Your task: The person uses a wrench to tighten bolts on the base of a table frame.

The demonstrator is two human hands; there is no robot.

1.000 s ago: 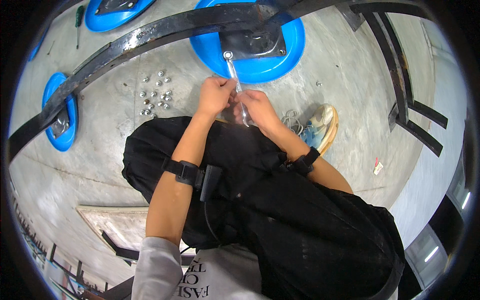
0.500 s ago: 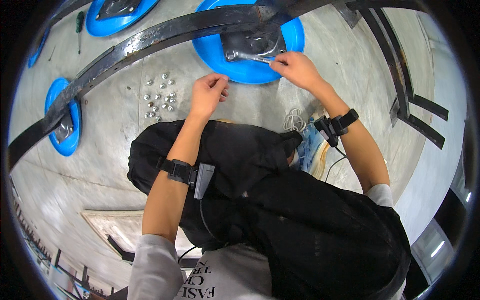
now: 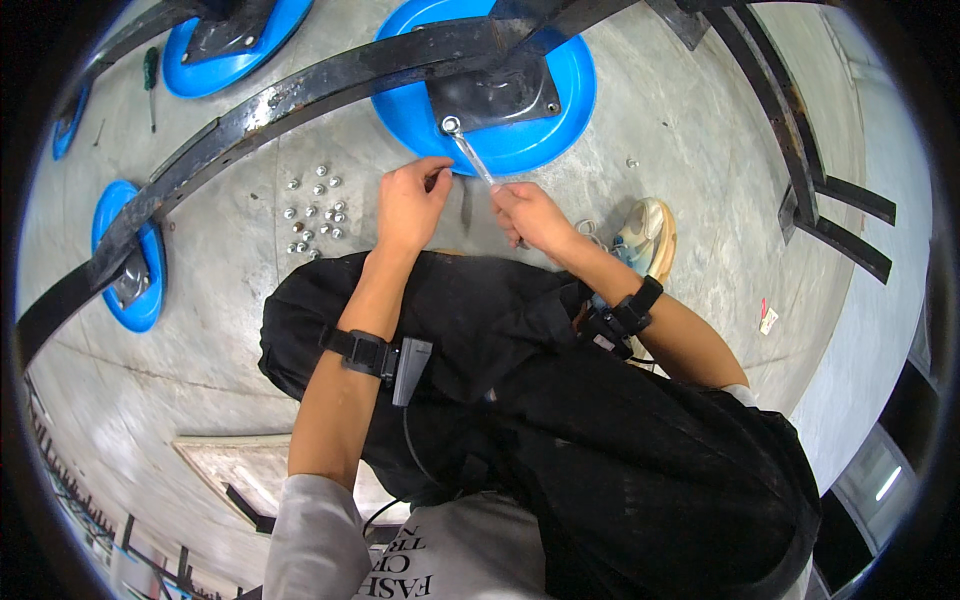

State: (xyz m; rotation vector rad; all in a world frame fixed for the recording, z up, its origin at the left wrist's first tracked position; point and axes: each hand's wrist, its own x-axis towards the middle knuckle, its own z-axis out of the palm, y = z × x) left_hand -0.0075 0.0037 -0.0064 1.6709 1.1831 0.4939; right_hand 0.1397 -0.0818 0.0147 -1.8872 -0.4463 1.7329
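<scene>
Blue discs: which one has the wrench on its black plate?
The top-centre blue disc: the wrench in the right hand reaches the near-left corner of its black plate. The other blue discs, farther left, have no wrench.

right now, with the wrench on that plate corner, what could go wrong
The wrench could slip off the corner of the black plate if the right grip pulls at an angle.

The left grip is close to the wrench and might get knocked if it swings left.

The loose metal fasteners on the floor might scatter if the left knee or forearm brushes them.
</scene>
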